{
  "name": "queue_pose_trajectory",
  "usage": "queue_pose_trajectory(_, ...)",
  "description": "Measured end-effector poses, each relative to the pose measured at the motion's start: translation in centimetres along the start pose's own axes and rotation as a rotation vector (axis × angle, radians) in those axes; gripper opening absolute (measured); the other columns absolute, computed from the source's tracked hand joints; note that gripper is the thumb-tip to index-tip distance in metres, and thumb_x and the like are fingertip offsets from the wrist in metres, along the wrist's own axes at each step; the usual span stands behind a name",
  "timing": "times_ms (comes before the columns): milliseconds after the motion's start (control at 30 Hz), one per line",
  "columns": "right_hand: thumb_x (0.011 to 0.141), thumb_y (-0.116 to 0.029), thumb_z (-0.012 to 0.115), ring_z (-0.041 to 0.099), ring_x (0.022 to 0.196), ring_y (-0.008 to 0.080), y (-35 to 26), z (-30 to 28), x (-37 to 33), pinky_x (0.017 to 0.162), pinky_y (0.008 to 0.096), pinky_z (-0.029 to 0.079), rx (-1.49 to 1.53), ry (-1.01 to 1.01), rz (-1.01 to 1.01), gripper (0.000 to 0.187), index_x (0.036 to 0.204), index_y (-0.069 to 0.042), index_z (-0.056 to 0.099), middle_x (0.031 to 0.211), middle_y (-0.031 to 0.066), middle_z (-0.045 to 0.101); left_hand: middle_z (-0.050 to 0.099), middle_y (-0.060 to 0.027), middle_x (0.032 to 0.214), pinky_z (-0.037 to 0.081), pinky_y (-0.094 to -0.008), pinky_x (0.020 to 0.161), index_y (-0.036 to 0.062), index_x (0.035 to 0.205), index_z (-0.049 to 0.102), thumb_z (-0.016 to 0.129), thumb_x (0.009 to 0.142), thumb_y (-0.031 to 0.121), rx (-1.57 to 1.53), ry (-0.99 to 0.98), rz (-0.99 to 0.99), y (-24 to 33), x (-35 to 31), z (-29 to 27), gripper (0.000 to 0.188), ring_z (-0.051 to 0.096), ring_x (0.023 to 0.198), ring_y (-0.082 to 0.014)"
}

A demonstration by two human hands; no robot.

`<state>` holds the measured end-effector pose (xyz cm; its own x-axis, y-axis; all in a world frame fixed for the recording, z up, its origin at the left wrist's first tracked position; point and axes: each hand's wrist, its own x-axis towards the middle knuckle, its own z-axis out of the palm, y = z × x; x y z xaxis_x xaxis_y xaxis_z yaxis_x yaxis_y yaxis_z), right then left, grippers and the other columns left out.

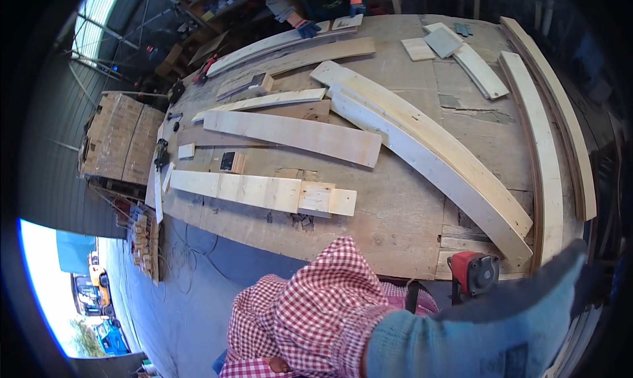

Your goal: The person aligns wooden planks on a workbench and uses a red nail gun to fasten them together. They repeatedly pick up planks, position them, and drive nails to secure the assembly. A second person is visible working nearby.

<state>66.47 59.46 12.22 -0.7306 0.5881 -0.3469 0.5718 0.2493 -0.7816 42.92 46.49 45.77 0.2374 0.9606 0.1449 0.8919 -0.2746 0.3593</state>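
Note:
My left hand (475, 338), in a blue glove with a dark palm, is raised close to the camera at the lower right. A red-and-white checked sleeve leads to it. One digit stretches up and to the right; the others are hidden or cut off, and nothing shows in the hand. Just behind the glove stands a red and black power tool (476, 272), perhaps a nail gun, its lower part covered. My right hand does not show. Beyond the tool, long joined boards (428, 147) lie diagonally on the wooden worktable (402, 213).
Shorter planks (290, 137) and a jointed timber (244, 190) lie at the left. Two long boards (541, 147) line the right edge. Small pieces (443, 43) rest on a plank at the back. Across the table, a co-worker's gloved hand (307, 28) touches a board. Wrapped boxes (122, 137) stand left.

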Motion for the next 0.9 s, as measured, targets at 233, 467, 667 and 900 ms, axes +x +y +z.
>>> queue_pose_trajectory(233, 0.073, -0.012, 0.073, 0.065, 0.086, 0.0257, -2.4, 5.7, 9.1, 0.074, 0.036, 0.054, 0.087, -0.007, -0.027, 0.038, 0.11, -0.004, 0.063, 0.099, 0.0104, 0.067, 0.062, -0.0077, 0.09, 0.04, -0.0501, 0.105, 0.0073, 0.087, 0.063, 0.059, 0.074, 0.016, -0.013, 0.155, -0.048, -1.3, -6.2, -0.9, 0.017, 0.059, 0.095, -0.022)
queue_pose_trajectory(467, 0.084, -0.014, 0.063, 0.055, 0.046, 0.0226, -3.2, 9.0, 14.2, 0.045, 0.033, 0.047, 0.463, -0.076, 0.385, 0.014, 0.082, -0.001, 0.062, 0.061, 0.0103, 0.059, 0.062, -0.0074, 0.094, 0.039, -0.0503, 0.105, 0.0077, 0.093, 0.062, 0.058, 0.078, 0.017, -0.108, 0.386, -0.137, -6.3, -16.3, 0.9, 0.018, 0.059, 0.099, -0.0214)
queue_pose_trajectory(667, 0.083, -0.018, 0.065, 0.056, 0.05, 0.0242, -7.9, 11.5, 15.8, 0.051, 0.0358, 0.049, 0.339, -0.114, 0.452, 0.02, 0.083, 0.001, 0.062, 0.062, 0.0118, 0.059, 0.063, -0.0071, 0.098, 0.038, -0.0506, 0.105, 0.0081, 0.097, 0.061, 0.058, 0.081, 0.018, 0.001, 0.578, -0.419, -9.1, -24.7, 3.1, 0.02, 0.059, 0.102, -0.0208)
queue_pose_trajectory(900, 0.07, -0.05, 0.079, 0.066, 0.091, 0.0287, 4.9, 2.8, 16.7, 0.081, 0.0364, 0.05, -0.397, 0.281, 0.409, 0.078, 0.115, 0.01, 0.059, 0.103, 0.0177, 0.067, 0.066, -0.0041, 0.1, 0.033, -0.0509, 0.11, 0.012, 0.086, 0.065, 0.054, 0.067, -0.003, -0.31, 0.702, -0.765, -23.5, -38.8, 13.2, 0.027, 0.059, 0.109, -0.0257)
